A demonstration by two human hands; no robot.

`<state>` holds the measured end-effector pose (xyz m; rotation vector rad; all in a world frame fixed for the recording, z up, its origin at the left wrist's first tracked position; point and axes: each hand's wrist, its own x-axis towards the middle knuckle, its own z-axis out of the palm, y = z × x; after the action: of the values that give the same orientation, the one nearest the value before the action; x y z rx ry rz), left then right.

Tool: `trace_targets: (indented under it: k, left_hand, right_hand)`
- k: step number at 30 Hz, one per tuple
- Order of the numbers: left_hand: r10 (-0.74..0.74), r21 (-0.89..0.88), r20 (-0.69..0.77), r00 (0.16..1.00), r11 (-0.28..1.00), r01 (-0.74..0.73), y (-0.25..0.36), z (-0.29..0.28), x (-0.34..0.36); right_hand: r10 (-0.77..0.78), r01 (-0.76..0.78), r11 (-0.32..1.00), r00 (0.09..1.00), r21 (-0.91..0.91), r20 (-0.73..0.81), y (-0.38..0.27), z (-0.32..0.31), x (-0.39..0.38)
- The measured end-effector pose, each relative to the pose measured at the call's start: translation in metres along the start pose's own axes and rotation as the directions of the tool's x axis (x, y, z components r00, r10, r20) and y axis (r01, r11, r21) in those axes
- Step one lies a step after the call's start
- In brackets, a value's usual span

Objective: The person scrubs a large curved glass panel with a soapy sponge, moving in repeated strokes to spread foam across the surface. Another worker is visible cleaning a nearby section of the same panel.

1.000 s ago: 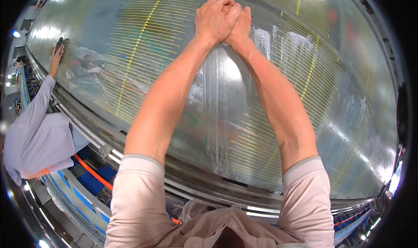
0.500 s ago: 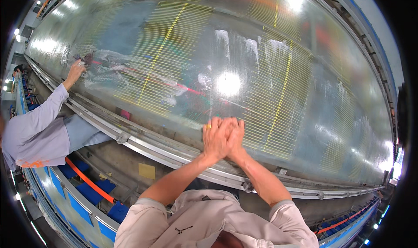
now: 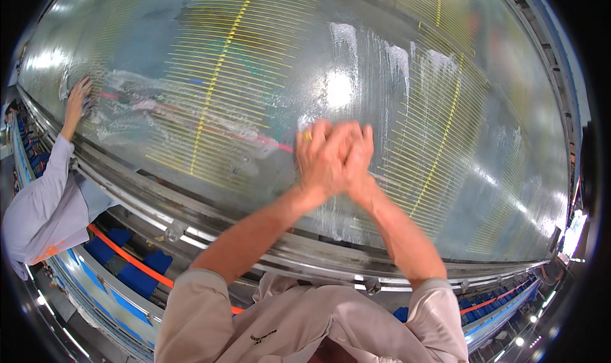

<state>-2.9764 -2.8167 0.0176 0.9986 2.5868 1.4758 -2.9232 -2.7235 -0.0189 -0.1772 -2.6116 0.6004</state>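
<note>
A large wet sheet [image 3: 254, 134] with yellow ruled lines lies in front of me, tilted in the view. My left hand [image 3: 317, 167] and my right hand [image 3: 358, 151] are pressed together on it, partly overlapping, fingers bent and pointing away from me. A yellow ring shows on the left hand. Whatever is under the fingers is hidden. White foam streaks [image 3: 344, 35] lie on the surface beyond my hands, and a wet, wiped-looking strip runs below them. To their left, a thin red line [image 3: 280, 146] ends close to the left hand.
At the far left another person's hand [image 3: 77, 102] rests on the same sheet, near a foamy smear [image 3: 127, 79]. A metal rail [image 3: 267, 245] runs along the near edge, under my forearms. Blue pieces and an orange strip [image 3: 130, 258] lie below the rail.
My joined hands have moved away from me up the sheet, leaving a wet streaked strip behind. The view has shifted, and the other person's hand appears farther left.
</note>
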Motion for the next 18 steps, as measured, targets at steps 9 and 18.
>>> trace_targets:
  k: [9, 18]
  left_hand:
    - [-0.022, 0.024, -0.017, 1.0, 0.999, 0.022, -0.061, 0.032, 0.21]
    - [0.049, 0.072, 0.058, 0.997, 0.996, -0.053, -0.003, 0.019, 0.03]
  right_hand:
    - [0.033, -0.034, 0.985, 0.999, -0.169, -0.007, 0.088, 0.055, 0.201]
    - [0.048, -0.048, 0.999, 0.993, 0.0, -0.109, 0.027, 0.016, 0.018]
